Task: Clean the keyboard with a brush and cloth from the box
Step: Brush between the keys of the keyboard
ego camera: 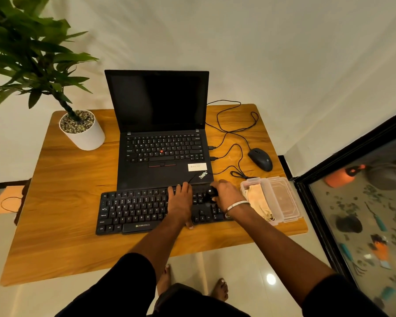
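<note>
A wooden counter filled the middle of the frame, and on it, just below centre, lay a black keyboard with its long side running left to right. The left hand rested flat on the keyboard's right-of-centre keys, its fingers straight and spread toward the top row, holding nothing. Just to its right, the right hand curled round a small black brush, whose round top showed a pale dot; the brush sat over the keys at the keyboard's right end, though whether its bristles touched them could not be told. A pale bangle circled the right wrist. At the right edge of the counter, touching or just beside the keyboard's right end, stood a clear plastic box, open, with a beige cloth lying in its left compartment. Directly above the keyboard in the frame sat an open black laptop with a dark screen, its front edge close to the keyboard's top row. Right of the laptop, a black mouse lay with its cable looping over the wood. In the upper left of the counter stood a white pot bearing a green plant. Bare feet showed on the tiled floor at the bottom of the frame.
</note>
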